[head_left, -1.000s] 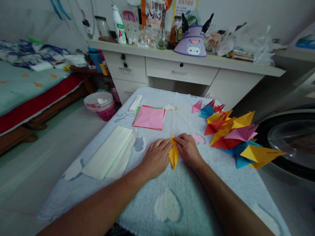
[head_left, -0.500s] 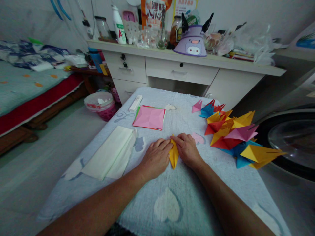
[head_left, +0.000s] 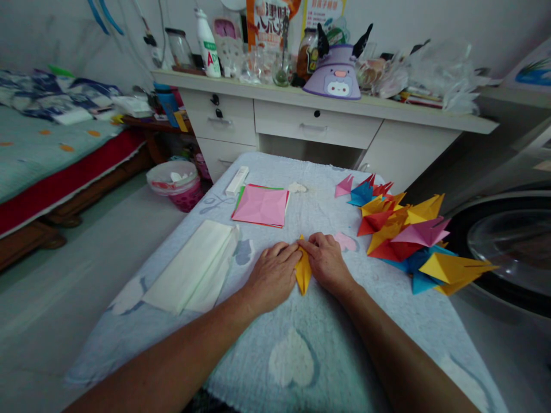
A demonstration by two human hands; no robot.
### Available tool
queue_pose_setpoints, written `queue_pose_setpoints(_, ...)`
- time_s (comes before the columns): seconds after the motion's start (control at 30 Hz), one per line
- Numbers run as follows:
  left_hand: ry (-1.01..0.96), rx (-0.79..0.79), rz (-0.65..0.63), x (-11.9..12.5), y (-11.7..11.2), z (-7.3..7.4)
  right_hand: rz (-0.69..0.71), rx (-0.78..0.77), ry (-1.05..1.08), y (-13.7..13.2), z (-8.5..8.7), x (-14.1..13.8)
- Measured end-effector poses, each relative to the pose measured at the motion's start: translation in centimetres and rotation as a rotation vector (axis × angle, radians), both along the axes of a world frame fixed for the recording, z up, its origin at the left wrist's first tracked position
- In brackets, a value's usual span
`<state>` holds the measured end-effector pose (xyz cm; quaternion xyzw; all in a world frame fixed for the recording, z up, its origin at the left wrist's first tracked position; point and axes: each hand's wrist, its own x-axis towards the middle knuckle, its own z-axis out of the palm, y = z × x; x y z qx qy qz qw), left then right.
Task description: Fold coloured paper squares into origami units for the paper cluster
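Observation:
A narrow yellow diamond of folded origami paper (head_left: 303, 275) lies on the cloth-covered table, one point toward me. From its left side my left hand (head_left: 275, 272) holds it down, fingertips together on its upper part. Opposite, my right hand (head_left: 327, 258) has its fingers curled in, with thumb and index finger pressing the paper's right edge near the top. The fingertips of both hands almost meet there and cover part of the folds. Beyond my left hand rests a stack of square coloured paper (head_left: 261, 206), pink on top.
Several folded paper cranes (head_left: 396, 229) in yellow, red, blue and pink cluster on the table's right. A folded whitish sheet (head_left: 193, 267) lies at left, a small white box (head_left: 237, 180) behind it. Past the table stand a white desk (head_left: 318, 120), a bin (head_left: 181, 186) and a front-loading washer (head_left: 512, 246).
Very little differs. The right thumb and index finger have shifted slightly along the top of the yellow paper; the left hand stays in place.

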<state>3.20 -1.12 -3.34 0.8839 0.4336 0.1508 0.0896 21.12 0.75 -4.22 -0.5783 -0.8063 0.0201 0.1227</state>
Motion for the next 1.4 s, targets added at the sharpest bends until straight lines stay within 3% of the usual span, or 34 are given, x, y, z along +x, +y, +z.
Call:
queue_pose_setpoints(0.47,0.027,0.000,-0.002,0.0,-0.1,0.2,-0.007,-0.043,-0.105,-0.5,1.8,-0.8)
queue_pose_setpoints(0.7,0.044,-0.001,0.017,0.1,-0.2,0.0,-0.075,-0.047,-0.007,-0.2,1.0,-0.4)
queue_pose_setpoints(1.4,0.033,-0.020,-0.028,-0.1,0.2,-0.1,-0.047,-0.016,0.086,0.0,0.2,0.0)
